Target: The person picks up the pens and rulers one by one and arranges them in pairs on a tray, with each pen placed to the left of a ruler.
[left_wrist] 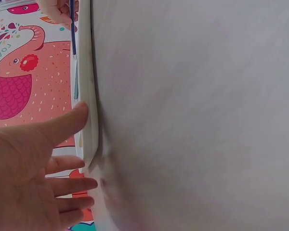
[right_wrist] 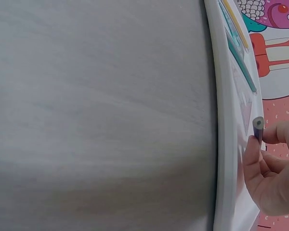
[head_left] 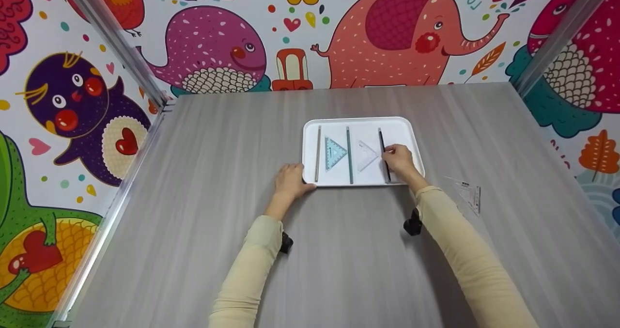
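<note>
My right hand [head_left: 400, 160] pinches a dark pencil [head_left: 382, 139] between thumb and fingers at the right side of a white tray [head_left: 334, 180]. In the right wrist view the pencil's blunt end [right_wrist: 258, 123] points at the camera. My left hand [head_left: 289, 181] rests at the tray's front left corner, its thumb [left_wrist: 70, 126] on the rim and its fingers extended. Inside the tray lie a yellowish-brown pencil [head_left: 318, 153], a light blue set square [head_left: 334, 152], a green pencil [head_left: 349, 156] and a clear set square [head_left: 366, 155].
Another clear set square [head_left: 470, 195] lies on the grey table [head_left: 218, 148], right of the tray. Metal posts [head_left: 114, 42] stand at the back corners, before a wall [head_left: 295, 8] with cartoon animals.
</note>
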`<move>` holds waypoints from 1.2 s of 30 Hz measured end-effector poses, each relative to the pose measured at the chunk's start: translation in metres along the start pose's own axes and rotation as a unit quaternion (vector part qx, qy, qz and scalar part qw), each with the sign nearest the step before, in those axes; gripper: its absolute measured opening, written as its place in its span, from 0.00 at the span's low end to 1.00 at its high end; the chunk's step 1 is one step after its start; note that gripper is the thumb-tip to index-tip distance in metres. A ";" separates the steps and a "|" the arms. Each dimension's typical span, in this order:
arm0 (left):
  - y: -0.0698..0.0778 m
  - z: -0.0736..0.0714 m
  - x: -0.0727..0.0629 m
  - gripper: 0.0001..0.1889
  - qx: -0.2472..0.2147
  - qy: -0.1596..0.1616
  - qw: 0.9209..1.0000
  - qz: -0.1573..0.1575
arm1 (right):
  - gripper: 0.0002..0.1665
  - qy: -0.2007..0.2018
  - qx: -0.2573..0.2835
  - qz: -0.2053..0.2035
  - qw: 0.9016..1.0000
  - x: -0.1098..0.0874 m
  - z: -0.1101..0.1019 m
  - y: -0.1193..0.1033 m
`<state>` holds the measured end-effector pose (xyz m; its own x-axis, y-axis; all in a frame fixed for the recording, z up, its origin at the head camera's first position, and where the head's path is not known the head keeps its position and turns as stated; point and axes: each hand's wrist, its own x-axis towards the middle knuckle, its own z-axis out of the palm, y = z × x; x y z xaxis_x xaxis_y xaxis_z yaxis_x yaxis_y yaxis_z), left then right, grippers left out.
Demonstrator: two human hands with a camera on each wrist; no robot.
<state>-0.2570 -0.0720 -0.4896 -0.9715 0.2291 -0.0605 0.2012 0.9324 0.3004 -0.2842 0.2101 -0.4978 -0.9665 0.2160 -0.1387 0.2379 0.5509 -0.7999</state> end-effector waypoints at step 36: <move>-0.001 0.000 0.002 0.31 0.003 0.003 1.000 0.004 | 0.20 0.035 -0.138 -0.063 0.988 -0.002 0.005 -0.002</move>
<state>-0.2587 -0.0722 -0.4904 -0.9705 0.2350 -0.0530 0.2096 0.9321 0.2954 -0.2830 0.2048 -0.4984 -0.9834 0.1814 -0.0004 0.1430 0.7740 -0.6169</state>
